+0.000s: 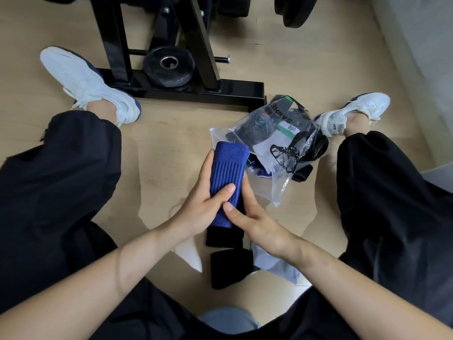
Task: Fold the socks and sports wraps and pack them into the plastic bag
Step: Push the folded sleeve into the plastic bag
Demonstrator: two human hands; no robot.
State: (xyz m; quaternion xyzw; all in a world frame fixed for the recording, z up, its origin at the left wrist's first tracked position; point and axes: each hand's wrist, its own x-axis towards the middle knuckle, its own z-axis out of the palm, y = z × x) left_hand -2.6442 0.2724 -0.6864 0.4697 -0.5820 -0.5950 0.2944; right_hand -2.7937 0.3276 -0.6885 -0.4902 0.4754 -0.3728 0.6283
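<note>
The person sits on the floor and holds a folded blue wrap (228, 168) between the knees, just beside the open end of the plastic bag (279, 185). The left hand (203, 207) grips the wrap from the side, with the thumb on top. The right hand (252, 219) pinches the near end.

To do this step well, both thumbs should probably keep pressing down. That way the fold stays flat and tight and does not spring open. Then the wrap can slide into the bag, which already has dark things inside.

Black wraps (224, 238) lie on the floor under the hands. The letters "SANHE" show upside down inside the bag. The white shoe (353, 111) says "ANTA".
</note>
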